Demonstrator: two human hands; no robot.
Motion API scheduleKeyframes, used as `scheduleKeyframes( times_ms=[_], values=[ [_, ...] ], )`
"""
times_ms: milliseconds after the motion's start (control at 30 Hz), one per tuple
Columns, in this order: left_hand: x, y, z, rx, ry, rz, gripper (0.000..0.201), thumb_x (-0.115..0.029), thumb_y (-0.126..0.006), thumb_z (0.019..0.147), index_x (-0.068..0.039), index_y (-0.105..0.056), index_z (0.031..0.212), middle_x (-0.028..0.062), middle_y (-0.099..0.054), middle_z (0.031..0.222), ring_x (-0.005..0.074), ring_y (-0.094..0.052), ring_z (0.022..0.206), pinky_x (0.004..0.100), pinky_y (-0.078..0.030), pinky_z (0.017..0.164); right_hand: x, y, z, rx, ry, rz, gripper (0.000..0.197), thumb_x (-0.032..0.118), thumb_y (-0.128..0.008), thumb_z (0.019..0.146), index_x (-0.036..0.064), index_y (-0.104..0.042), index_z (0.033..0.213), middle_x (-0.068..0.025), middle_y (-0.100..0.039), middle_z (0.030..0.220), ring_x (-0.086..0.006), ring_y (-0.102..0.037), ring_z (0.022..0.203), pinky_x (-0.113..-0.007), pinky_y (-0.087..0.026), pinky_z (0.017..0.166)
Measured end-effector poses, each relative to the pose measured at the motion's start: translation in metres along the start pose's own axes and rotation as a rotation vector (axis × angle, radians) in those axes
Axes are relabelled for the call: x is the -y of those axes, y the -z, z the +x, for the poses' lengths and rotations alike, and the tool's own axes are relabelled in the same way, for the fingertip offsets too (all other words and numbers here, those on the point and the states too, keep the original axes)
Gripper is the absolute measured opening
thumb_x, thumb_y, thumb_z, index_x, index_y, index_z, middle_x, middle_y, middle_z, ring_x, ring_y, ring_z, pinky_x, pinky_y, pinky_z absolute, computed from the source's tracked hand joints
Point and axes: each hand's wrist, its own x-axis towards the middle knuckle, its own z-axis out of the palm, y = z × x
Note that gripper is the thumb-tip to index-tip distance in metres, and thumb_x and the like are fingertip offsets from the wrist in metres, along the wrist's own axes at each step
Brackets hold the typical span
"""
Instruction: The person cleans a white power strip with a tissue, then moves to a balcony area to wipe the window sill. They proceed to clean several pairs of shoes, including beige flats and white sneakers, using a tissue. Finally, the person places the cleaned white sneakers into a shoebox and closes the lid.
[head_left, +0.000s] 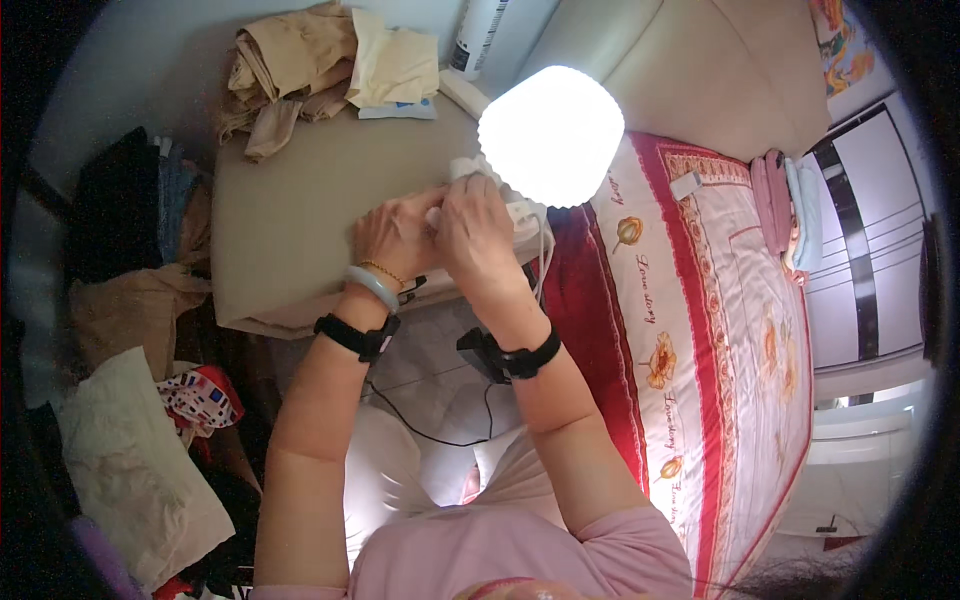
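My left hand (pixel 400 232) and my right hand (pixel 475 222) meet over the front right part of a beige padded bedside cabinet (pixel 300 220). Both are closed, fingers curled, with the backs of the hands hiding most of what is between them. A small whitish bit peeks out between the two hands. Just beyond the right fingers sits a crumpled-looking white thing (pixel 467 168), too unclear to name. A brightly glowing lamp (pixel 553 137) with a ribbed white shade stands right of my hands. Beside my right hand lies a white plastic piece (pixel 524 214) with a white cord (pixel 546 262).
Folded tan cloth (pixel 295 60) and a cream packet (pixel 395 62) lie at the cabinet's back, near a white cylinder (pixel 478 38). A bed with a red and white floral cover (pixel 680 330) is on the right. Clothes and a pale pillow (pixel 145 470) are piled at left.
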Motion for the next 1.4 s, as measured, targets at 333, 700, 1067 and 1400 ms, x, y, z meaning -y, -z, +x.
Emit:
scheduleKeyframes(
  times_ms=[333,700,1067,1400],
  values=[
    [-0.004,-0.003,0.003,-0.006,0.005,-0.041,0.037,-0.03,-0.068,0.074,-0.021,-0.067,0.11,0.0169,-0.067,0.095,0.0414,-0.063,0.086,0.0492,-0.053,0.073,-0.006,0.009,-0.001,-0.163,-0.012,0.188,0.014,0.005,-0.062,0.065,-0.0017,-0.062,0.078,-0.0179,-0.054,0.081,-0.0342,-0.052,0.087,-0.038,-0.042,0.08],
    [-0.005,-0.006,0.003,0.002,0.034,-0.053,0.034,-0.028,-0.069,0.075,-0.021,-0.069,0.108,0.015,-0.068,0.095,0.0377,-0.064,0.087,0.0465,-0.052,0.075,-0.001,0.028,-0.027,-0.071,0.075,0.094,0.019,0.01,-0.06,0.069,-0.0042,-0.065,0.08,-0.0194,-0.059,0.084,-0.0335,-0.054,0.101,-0.041,-0.04,0.096],
    [-0.006,-0.005,0.003,0.054,0.086,-0.038,0.061,-0.05,-0.079,0.063,-0.024,-0.066,0.117,0.0135,-0.069,0.1,0.0341,-0.066,0.091,0.0436,-0.052,0.079,-0.055,0.122,-0.102,0.175,-0.503,1.263,0.035,-0.004,-0.05,0.079,0.0008,-0.065,0.109,-0.0087,-0.063,0.089,-0.0108,-0.055,0.063,-0.026,-0.045,0.055],
    [-0.015,0.0,0.004,0.076,0.118,-0.046,0.063,-0.052,-0.08,0.061,-0.021,-0.068,0.114,0.0129,-0.069,0.102,0.0328,-0.066,0.092,0.041,-0.052,0.081,-0.171,-0.003,-0.029,-0.056,-0.614,1.442,0.026,0.003,-0.047,0.087,-0.0034,-0.061,0.109,-0.0057,-0.062,0.085,-0.0113,-0.056,0.065,-0.024,-0.047,0.055]
  ],
)
